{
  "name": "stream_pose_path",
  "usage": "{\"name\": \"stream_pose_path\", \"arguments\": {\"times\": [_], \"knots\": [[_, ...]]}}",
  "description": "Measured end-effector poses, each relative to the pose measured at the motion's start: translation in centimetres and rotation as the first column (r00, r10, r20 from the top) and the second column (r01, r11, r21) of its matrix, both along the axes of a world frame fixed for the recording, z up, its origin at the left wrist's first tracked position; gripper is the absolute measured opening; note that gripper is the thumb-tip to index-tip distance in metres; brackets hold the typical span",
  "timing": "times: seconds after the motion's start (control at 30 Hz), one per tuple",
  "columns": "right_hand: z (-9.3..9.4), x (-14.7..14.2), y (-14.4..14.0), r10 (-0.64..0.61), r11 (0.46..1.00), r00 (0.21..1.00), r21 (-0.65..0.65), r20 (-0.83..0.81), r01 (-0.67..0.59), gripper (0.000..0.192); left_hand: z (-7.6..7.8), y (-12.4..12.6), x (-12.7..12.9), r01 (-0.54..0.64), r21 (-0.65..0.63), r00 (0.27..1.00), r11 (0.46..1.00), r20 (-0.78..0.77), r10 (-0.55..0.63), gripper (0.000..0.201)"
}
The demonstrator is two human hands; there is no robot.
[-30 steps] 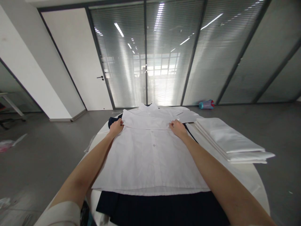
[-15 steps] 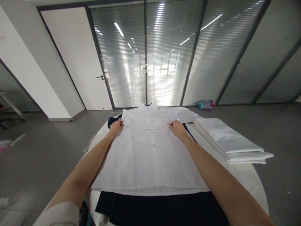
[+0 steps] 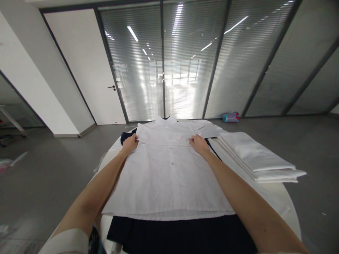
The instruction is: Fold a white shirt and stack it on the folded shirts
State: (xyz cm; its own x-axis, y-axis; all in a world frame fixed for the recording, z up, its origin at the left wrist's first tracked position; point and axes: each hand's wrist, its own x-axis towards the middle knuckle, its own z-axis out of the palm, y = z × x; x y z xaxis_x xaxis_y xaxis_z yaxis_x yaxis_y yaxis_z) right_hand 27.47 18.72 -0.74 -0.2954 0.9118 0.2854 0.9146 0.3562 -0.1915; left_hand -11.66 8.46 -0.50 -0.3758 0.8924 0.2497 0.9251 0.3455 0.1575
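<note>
A white button-up shirt (image 3: 159, 180) lies spread out front side up, its collar at the far end and its hem toward me. One sleeve is laid across the chest. My left hand (image 3: 130, 143) pinches the folded sleeve at the shirt's left side. At the other end of that sleeve, my right hand (image 3: 199, 144) is closed on the cuff; its fingertips are partly hidden. The second sleeve stretches out to the right. Beneath the shirt is a dark navy garment (image 3: 180, 234), showing below the hem and at the upper left.
Folded white cloths (image 3: 259, 155) are stacked on the right of the round white table (image 3: 290, 211). A blue and pink container (image 3: 231, 117) lies on the floor by the glass partition. A white door (image 3: 87, 70) stands at the back left.
The view has shifted very slightly. Both hands stay on the sleeve in the same places, and the shirt lies as before.
</note>
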Motion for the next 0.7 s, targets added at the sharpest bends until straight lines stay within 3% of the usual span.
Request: {"name": "stream_pose_path", "arguments": {"times": [0.5,0.7], "knots": [[-0.09,0.00,-0.02,-0.002,1.000,0.999,-0.010,-0.048,0.002,0.026,0.22,-0.13,0.17,0.010,-0.007,1.000,1.000,0.008,-0.010,0.018],[0.13,0.03,0.01,-0.035,0.999,0.987,0.030,-0.156,0.041,0.028,0.15,-0.06,0.08,0.007,-0.001,1.000,1.000,0.011,-0.007,0.018]]}}
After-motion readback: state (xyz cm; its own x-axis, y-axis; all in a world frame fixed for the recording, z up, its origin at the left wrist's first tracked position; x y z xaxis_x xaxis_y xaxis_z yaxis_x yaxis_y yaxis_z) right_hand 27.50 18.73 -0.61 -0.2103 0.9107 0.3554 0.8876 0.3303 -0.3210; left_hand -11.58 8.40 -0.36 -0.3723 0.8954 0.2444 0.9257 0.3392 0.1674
